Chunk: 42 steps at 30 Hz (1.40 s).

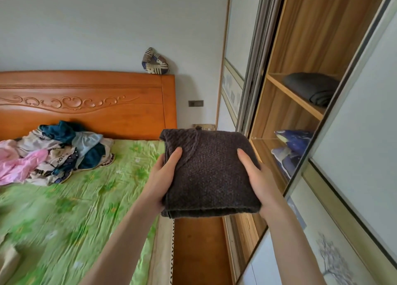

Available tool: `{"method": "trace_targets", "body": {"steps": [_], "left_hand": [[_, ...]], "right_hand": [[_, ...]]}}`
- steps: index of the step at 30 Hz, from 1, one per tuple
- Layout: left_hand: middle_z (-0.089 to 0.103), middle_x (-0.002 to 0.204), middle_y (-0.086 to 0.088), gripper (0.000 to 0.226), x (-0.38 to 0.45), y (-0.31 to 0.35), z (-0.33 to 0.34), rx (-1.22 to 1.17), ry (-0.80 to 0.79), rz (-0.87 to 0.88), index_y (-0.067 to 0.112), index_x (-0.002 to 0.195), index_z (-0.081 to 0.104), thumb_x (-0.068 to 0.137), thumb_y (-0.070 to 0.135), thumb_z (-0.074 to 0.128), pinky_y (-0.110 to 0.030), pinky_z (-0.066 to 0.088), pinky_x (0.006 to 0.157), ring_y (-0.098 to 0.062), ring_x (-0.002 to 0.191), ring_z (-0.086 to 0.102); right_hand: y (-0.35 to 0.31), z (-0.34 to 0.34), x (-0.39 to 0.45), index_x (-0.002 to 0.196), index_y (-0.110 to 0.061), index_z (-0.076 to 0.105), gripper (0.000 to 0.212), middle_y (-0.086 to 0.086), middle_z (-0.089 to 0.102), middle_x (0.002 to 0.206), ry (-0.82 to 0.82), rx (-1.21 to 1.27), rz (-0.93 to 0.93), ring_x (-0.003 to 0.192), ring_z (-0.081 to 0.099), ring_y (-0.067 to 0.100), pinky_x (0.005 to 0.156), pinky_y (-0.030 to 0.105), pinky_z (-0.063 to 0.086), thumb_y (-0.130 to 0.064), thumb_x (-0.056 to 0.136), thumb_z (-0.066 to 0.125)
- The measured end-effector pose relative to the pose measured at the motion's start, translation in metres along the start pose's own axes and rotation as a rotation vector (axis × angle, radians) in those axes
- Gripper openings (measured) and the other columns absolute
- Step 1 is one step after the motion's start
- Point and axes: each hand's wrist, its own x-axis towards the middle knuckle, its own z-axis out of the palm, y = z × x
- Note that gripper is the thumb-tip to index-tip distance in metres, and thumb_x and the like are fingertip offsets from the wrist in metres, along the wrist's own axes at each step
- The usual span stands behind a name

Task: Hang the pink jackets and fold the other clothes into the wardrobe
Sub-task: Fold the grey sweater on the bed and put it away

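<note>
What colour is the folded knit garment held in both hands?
Dark brown, plain chunky knit: the folded knit garment, gripped by left hand and right hand. Head view.

A plain pale wall (96,23) runs behind the bed (64,209), lit evenly by soft daylight. The bed's carved orange wooden headboard (86,104) stands against that wall, and a patterned cloth bundle (155,61) sits on the headboard's right corner. A wrinkled green floral sheet (86,199) covers the mattress. Right of the headboard, a dark switch plate (195,103) is set in the wall. Beside the bed runs brown wooden floor (197,248).
</note>
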Motion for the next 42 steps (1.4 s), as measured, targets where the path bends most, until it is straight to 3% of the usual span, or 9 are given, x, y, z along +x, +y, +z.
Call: {"method": "trace_targets", "body": {"steps": [5, 12, 17, 19, 26, 33, 37, 39, 42], "left_hand": [[0.080, 0.112, -0.001, 0.043, 0.076, 0.021, 0.026, -0.014, -0.003, 0.009, 0.038, 0.123, 0.064, 0.087, 0.058, 0.078, -0.046, 0.066, 0.079, -0.027, 0.098, 0.079], [0.078, 0.119, -0.004, 0.052, 0.152, 0.033, 0.049, 0.015, 0.012, -0.012, 0.030, 0.131, 0.067, 0.088, 0.057, 0.077, -0.049, 0.062, 0.091, -0.028, 0.102, 0.078], [0.080, 0.113, -0.001, 0.053, 0.216, 0.041, 0.062, 0.010, -0.062, -0.029, 0.031, 0.130, 0.066, 0.085, 0.056, 0.081, -0.038, 0.065, 0.076, -0.026, 0.101, 0.078], [0.077, 0.123, -0.001, 0.071, 0.245, 0.045, 0.066, 0.039, -0.100, -0.025, 0.031, 0.137, 0.064, 0.077, 0.063, 0.084, -0.042, 0.064, 0.087, -0.026, 0.108, 0.076], [0.078, 0.117, 0.008, 0.076, 0.363, 0.070, 0.078, 0.116, -0.207, -0.015, 0.039, 0.128, 0.068, 0.064, 0.076, 0.084, -0.043, 0.059, 0.094, -0.018, 0.103, 0.077], [0.079, 0.118, -0.001, 0.086, 0.454, 0.104, 0.116, 0.150, -0.388, -0.072, 0.030, 0.138, 0.062, 0.065, 0.070, 0.084, -0.050, 0.055, 0.104, -0.026, 0.107, 0.077], [0.079, 0.117, -0.001, 0.089, 0.475, 0.114, 0.145, 0.177, -0.510, -0.118, 0.033, 0.138, 0.061, 0.061, 0.072, 0.084, -0.052, 0.055, 0.104, -0.028, 0.105, 0.077], [0.079, 0.118, -0.002, 0.099, 0.482, 0.119, 0.156, 0.169, -0.561, -0.139, 0.033, 0.139, 0.060, 0.054, 0.074, 0.088, -0.052, 0.054, 0.105, -0.029, 0.106, 0.077], [0.077, 0.123, -0.007, 0.105, 0.487, 0.125, 0.170, 0.182, -0.615, -0.168, 0.029, 0.143, 0.058, 0.053, 0.073, 0.091, -0.053, 0.054, 0.105, -0.033, 0.109, 0.075]], "right_hand": [[-0.026, 0.001, 0.080, 0.136, -0.041, 0.054, 0.088, -0.014, 0.066, 0.114, -0.015, 0.028, 0.002, 0.101, 0.067, 0.016, 0.068, 0.028, 0.053, -0.087, 0.063, 0.074], [-0.042, 0.001, 0.155, 0.125, -0.040, 0.061, 0.068, -0.011, 0.067, 0.118, 0.011, 0.041, -0.013, 0.110, 0.067, 0.020, 0.092, 0.038, 0.055, -0.080, 0.071, 0.074], [-0.056, 0.005, 0.201, 0.093, -0.044, 0.065, 0.039, -0.027, 0.072, 0.095, 0.089, 0.057, -0.037, 0.088, 0.071, 0.002, 0.068, 0.024, 0.053, -0.077, 0.074, 0.073], [-0.061, 0.008, 0.222, 0.089, -0.045, 0.064, 0.036, -0.029, 0.070, 0.087, 0.117, 0.063, -0.038, 0.087, 0.068, 0.003, 0.065, 0.024, 0.050, -0.077, 0.074, 0.072], [-0.087, 0.036, 0.303, 0.094, -0.044, 0.062, 0.030, -0.022, 0.066, 0.101, 0.218, 0.075, -0.042, 0.091, 0.065, 0.005, 0.066, 0.024, 0.048, -0.070, 0.082, 0.069], [-0.114, 0.040, 0.360, 0.147, -0.041, 0.047, 0.093, -0.024, 0.050, 0.096, 0.355, 0.055, -0.022, 0.082, 0.051, 0.001, 0.074, 0.024, 0.044, -0.082, 0.065, 0.066], [-0.124, 0.020, 0.363, 0.099, -0.059, 0.056, 0.054, -0.031, 0.063, 0.092, 0.414, 0.045, -0.049, 0.089, 0.065, 0.006, 0.075, 0.030, 0.056, -0.082, 0.055, 0.077], [-0.132, 0.014, 0.362, 0.074, -0.068, 0.064, 0.022, -0.037, 0.067, 0.074, 0.434, 0.049, -0.053, 0.073, 0.070, -0.004, 0.056, 0.018, 0.055, -0.075, 0.058, 0.078], [-0.142, 0.009, 0.357, 0.065, -0.069, 0.065, 0.014, -0.040, 0.066, 0.071, 0.441, 0.068, -0.074, 0.068, 0.069, -0.010, 0.051, 0.013, 0.052, -0.067, 0.065, 0.079]]}}
